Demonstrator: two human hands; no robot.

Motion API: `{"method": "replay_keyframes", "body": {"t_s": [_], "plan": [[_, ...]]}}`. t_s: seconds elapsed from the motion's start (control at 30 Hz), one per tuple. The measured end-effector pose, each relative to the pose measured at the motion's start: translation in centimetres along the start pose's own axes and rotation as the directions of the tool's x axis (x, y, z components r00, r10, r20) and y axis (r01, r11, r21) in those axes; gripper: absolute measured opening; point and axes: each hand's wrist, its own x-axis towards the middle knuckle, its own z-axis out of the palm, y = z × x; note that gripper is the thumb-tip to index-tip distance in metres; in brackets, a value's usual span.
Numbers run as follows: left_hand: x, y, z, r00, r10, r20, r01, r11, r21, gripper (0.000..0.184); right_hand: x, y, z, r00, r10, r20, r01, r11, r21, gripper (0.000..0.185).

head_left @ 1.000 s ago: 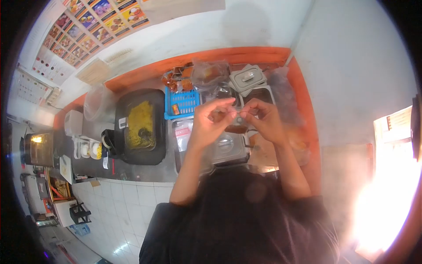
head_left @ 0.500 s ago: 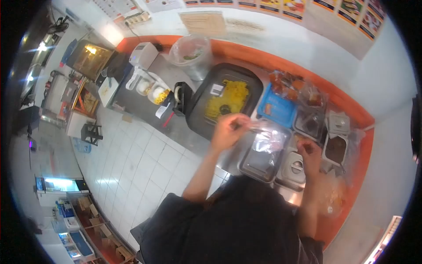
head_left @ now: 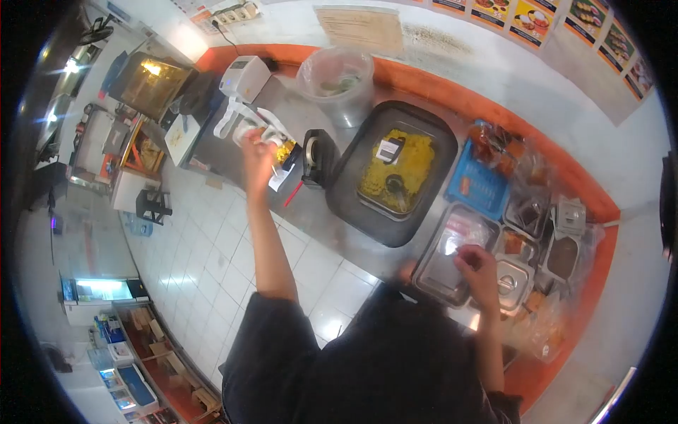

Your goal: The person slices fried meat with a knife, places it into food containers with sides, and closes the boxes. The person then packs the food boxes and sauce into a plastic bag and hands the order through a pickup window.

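My left hand [head_left: 259, 152] reaches out over the white plastic bags [head_left: 236, 120] on the counter, its fingers pinched; whatever is between them is too small to make out. Yellow food [head_left: 284, 151] shows just right of these fingers. My right hand [head_left: 477, 265], with fingers curled, hovers over the right side of a metal tray [head_left: 441, 265] that holds a clear and pink plastic packet [head_left: 462, 230]. Whether it holds anything is hidden. Between the hands, a dark tray [head_left: 346, 198] bears a container of yellow food [head_left: 413, 159].
A black tape dispenser [head_left: 320, 159] and a red pen [head_left: 294, 193] lie near the counter's front edge. Behind stand a lined bucket [head_left: 339, 85] and a white device [head_left: 245, 78]. A blue basket [head_left: 477, 184] and lidded metal pans [head_left: 512, 283] are at the right.
The view has turned left. My hands, close together earlier, have moved apart; my left hand has gone left to the white bags, while my right hand has come over the metal tray.
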Motion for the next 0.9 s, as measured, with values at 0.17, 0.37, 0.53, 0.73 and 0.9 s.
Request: {"method": "replay_keyframes", "body": {"t_s": [0.17, 0.37, 0.53, 0.73, 0.9], "plan": [[-16.2, 8.5, 11.3, 0.567, 0.279, 0.775, 0.088, 0.915, -0.393, 0.05, 0.7, -3.5, 4.4, 0.915, -0.389, 0.103, 0.391, 0.921, 0.01, 0.042], [-24.8, 18.4, 16.9, 0.476, 0.215, 0.853, 0.413, 0.802, -0.432, 0.052, -0.6, -3.9, -2.7, 0.987, -0.157, 0.043, 0.149, 0.978, 0.143, 0.021], [-30.1, 21.6, 21.7, 0.525, 0.109, 0.844, 0.443, 0.811, -0.381, 0.035, -3.0, -1.4, -10.0, 0.969, -0.235, -0.071, 0.244, 0.951, 0.19, 0.011], [-37.4, 25.7, 28.1, 0.585, 0.139, 0.799, 0.216, 0.923, -0.319, 0.025, -8.0, 2.2, -15.4, 0.661, -0.64, -0.39, 0.381, 0.735, -0.56, 0.032], [-42.9, 26.7, 33.1, 0.484, 0.205, 0.851, 0.158, 0.936, -0.315, 0.024, -10.4, 5.6, -18.6, 0.829, -0.36, -0.428, 0.341, 0.932, -0.122, 0.034]]}}
